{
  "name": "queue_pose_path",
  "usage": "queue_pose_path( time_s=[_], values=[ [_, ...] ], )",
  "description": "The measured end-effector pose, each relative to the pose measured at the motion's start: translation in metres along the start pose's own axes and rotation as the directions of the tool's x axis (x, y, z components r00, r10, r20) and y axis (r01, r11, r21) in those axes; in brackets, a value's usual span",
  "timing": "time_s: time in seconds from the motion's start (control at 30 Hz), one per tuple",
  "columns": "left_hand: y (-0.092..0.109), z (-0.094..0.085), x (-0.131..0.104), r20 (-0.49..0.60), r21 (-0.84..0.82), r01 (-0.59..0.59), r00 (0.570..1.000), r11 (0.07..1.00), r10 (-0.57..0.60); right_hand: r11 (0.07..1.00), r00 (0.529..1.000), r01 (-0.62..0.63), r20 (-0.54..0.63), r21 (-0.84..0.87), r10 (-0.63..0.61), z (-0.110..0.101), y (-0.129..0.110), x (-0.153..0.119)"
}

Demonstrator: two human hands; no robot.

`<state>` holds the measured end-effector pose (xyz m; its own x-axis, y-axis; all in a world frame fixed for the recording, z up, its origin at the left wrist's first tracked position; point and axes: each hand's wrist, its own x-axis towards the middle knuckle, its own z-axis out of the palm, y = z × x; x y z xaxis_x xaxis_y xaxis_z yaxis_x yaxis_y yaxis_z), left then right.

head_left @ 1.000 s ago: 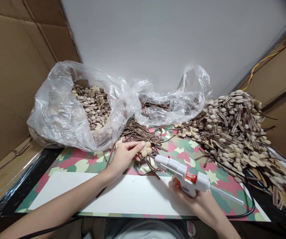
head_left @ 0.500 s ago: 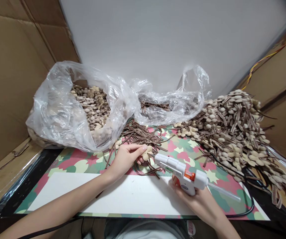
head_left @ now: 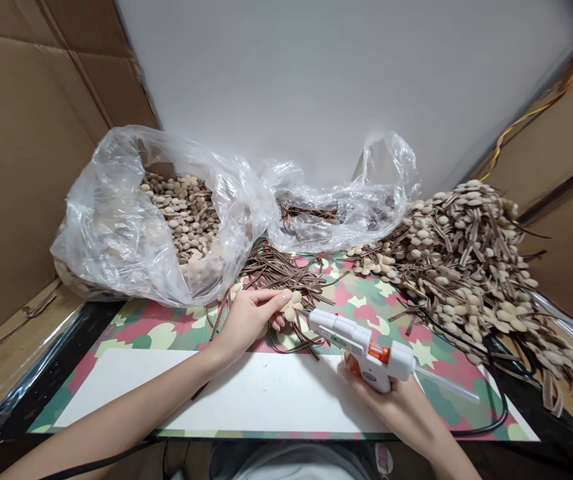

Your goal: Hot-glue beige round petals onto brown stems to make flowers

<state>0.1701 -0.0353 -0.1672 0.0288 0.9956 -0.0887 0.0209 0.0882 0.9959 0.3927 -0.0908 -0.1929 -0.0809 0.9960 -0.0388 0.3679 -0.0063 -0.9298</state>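
Note:
My left hand (head_left: 254,315) pinches a beige fabric flower (head_left: 292,305) between thumb and fingers, above the middle of the table. Wrapped round the handle of a white hot glue gun (head_left: 361,347) is my right hand (head_left: 384,400). The nozzle points left and sits right beside the flower; whether it touches cannot be made out. A clear glue stick (head_left: 449,383) sticks out of the back of the gun. Just behind my left hand lies a loose heap of brown ribbon strips (head_left: 286,270).
A clear plastic bag (head_left: 116,227) full of beige flowers stands at the left. Another plastic bag (head_left: 336,220) with ribbons lies behind. Flowers with ribbons attached form a large pile (head_left: 471,267) on the right. White paper (head_left: 246,393) covers the front; a black cord (head_left: 504,400) curves at right.
The flower in my left hand has turned slightly and shows more of its petals. Both hands and the glue gun stay nearly in place; the whole view has shifted very slightly.

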Motion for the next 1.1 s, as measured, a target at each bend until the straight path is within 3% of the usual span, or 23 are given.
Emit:
queue_pose_path(
  time_s=[0.83, 0.97, 1.03, 1.1],
  values=[
    [0.0, -0.007, 0.001, 0.02, -0.054, 0.027, 0.999, 0.998, -0.026, 0.994, 0.998, -0.005, 0.069, -0.107, 0.013, -0.002, 0.008, 0.001],
    [0.004, -0.008, 0.0, 0.025, -0.015, 0.019, 1.0, 1.0, -0.018, 0.978, 0.999, 0.028, -0.008, -0.206, -0.031, -0.01, 0.01, 0.009],
    [0.006, -0.01, 0.001, 0.01, -0.017, 0.013, 1.0, 1.0, -0.013, 0.937, 0.991, 0.091, -0.059, -0.337, -0.118, -0.023, 0.012, 0.016],
    [0.008, -0.014, 0.003, 0.016, -0.041, 0.017, 1.0, 0.999, -0.016, 0.851, 0.966, 0.206, -0.037, -0.483, -0.255, -0.04, 0.017, 0.025]
  ],
)
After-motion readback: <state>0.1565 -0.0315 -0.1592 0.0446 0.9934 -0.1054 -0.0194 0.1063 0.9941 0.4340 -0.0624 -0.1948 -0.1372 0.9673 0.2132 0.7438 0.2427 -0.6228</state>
